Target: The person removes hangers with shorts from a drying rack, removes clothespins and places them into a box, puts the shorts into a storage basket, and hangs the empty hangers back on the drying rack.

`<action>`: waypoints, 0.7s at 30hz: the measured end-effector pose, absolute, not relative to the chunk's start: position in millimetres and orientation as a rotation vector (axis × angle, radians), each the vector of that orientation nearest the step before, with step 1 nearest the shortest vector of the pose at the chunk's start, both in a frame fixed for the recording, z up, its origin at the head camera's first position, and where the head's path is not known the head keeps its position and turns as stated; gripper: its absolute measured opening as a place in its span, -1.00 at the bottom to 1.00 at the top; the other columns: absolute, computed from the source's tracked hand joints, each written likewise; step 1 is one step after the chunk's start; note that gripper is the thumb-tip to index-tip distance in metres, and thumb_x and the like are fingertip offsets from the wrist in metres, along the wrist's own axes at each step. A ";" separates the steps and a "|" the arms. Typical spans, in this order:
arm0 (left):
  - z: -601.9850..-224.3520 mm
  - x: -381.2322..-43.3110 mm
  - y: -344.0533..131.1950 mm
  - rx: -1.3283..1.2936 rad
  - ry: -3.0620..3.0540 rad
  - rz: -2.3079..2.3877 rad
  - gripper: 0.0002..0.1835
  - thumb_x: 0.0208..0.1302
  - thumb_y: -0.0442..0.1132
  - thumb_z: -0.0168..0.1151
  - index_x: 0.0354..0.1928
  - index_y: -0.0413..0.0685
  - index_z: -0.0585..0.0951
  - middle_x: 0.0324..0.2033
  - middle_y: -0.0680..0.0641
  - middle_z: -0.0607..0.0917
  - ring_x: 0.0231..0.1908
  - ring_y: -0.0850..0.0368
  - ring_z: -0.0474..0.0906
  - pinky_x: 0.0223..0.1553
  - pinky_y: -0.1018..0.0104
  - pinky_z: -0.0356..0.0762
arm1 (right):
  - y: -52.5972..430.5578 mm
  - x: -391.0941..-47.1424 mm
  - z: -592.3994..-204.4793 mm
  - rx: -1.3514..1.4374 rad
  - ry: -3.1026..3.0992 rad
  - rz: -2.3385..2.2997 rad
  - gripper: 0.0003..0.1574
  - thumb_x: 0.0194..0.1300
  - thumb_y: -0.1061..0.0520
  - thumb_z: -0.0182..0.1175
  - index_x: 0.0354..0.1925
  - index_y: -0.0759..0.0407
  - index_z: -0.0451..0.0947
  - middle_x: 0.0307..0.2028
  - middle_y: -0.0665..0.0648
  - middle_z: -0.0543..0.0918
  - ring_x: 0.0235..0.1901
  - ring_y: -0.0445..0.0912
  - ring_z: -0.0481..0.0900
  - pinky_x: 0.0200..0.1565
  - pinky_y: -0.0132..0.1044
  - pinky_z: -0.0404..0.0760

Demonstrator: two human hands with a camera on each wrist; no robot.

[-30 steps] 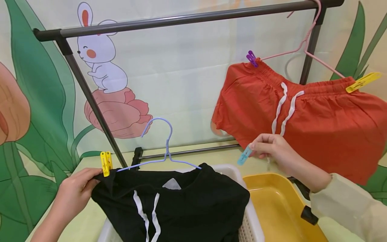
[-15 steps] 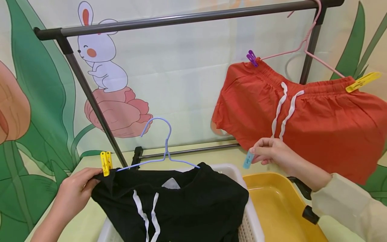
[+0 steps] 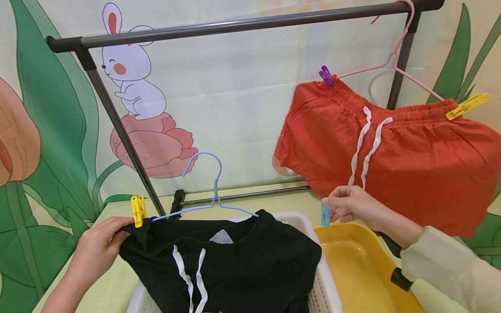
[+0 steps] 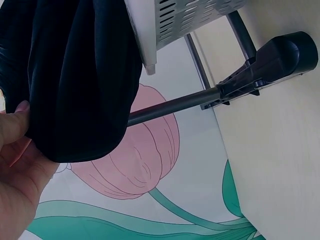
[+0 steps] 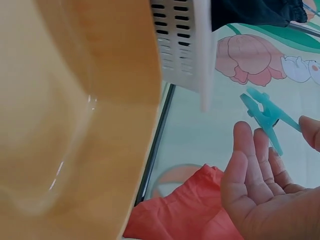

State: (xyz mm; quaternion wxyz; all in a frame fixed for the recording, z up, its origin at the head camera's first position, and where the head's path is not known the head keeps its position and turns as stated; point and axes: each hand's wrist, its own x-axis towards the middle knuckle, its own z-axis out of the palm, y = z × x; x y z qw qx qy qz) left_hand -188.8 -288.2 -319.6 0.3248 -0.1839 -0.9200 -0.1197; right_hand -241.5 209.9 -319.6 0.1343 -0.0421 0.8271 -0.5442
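Black shorts [image 3: 242,269] with white drawstrings lie over the white basket, a blue hanger [image 3: 215,195] at their waistband. A yellow clothespin [image 3: 138,211] grips the waistband's left end at the hanger's arm. My left hand [image 3: 98,243] pinches the fabric just below that clothespin; in the left wrist view the black cloth [image 4: 82,80] hangs beside the thumb. Out to the right, my right hand [image 3: 358,204] holds a light blue clothespin [image 3: 325,214] between thumb and fingers, apart from the shorts. Its jaws point away from the palm in the right wrist view.
A dark rack bar [image 3: 242,27] crosses the top, with red shorts [image 3: 422,169] on a pink hanger [image 3: 396,54] at right. Below stand the white basket [image 3: 326,282] and a yellow tray [image 3: 375,269]. The rack's left post [image 3: 117,121] rises behind the hanger.
My right hand has lowered slightly, and the light blue clothespin has turned from slanted to nearly upright. My left hand and the black shorts stay almost where they were.
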 end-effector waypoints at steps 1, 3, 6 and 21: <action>-319.5 -188.8 -288.2 -0.482 -2.413 -0.317 -0.69 -0.14 -0.58 0.25 -0.27 -0.19 0.61 -0.36 -0.11 0.66 -0.35 -0.03 0.56 -0.39 0.13 0.51 | 210.4 -242.0 -321.3 -0.125 2.394 -1.572 -0.51 0.11 -0.15 0.19 -0.25 0.24 0.40 -0.48 0.00 0.63 -0.41 -0.04 0.67 -0.30 -0.31 0.61; -319.3 -188.8 -288.1 -0.480 -2.419 -0.324 -0.69 -0.13 -0.58 0.25 -0.27 -0.20 0.61 -0.35 -0.12 0.66 -0.34 -0.04 0.56 -0.38 0.12 0.52 | 211.5 -243.0 -324.8 -0.133 2.390 -1.559 -0.52 0.11 -0.15 0.18 -0.26 0.24 0.40 -0.48 0.01 0.62 -0.40 -0.05 0.67 -0.29 -0.29 0.61; -319.1 -188.7 -287.8 -0.475 -2.424 -0.332 -0.69 -0.13 -0.59 0.24 -0.27 -0.20 0.61 -0.36 -0.12 0.66 -0.34 -0.05 0.56 -0.38 0.10 0.53 | 212.2 -244.6 -329.3 -0.131 2.392 -1.534 -0.54 0.13 -0.13 0.17 -0.27 0.25 0.40 -0.49 0.02 0.60 -0.41 -0.05 0.66 -0.29 -0.27 0.61; -315.5 -191.9 -286.2 -0.480 -2.413 -0.326 -0.70 -0.13 -0.57 0.25 -0.28 -0.18 0.61 -0.36 -0.10 0.66 -0.36 -0.03 0.56 -0.39 0.21 0.50 | 211.5 -247.9 -348.9 -0.100 2.489 -1.349 -0.48 0.06 -0.17 0.22 -0.34 0.27 0.40 -0.61 0.02 0.52 -0.64 -0.13 0.51 -0.45 -0.29 0.60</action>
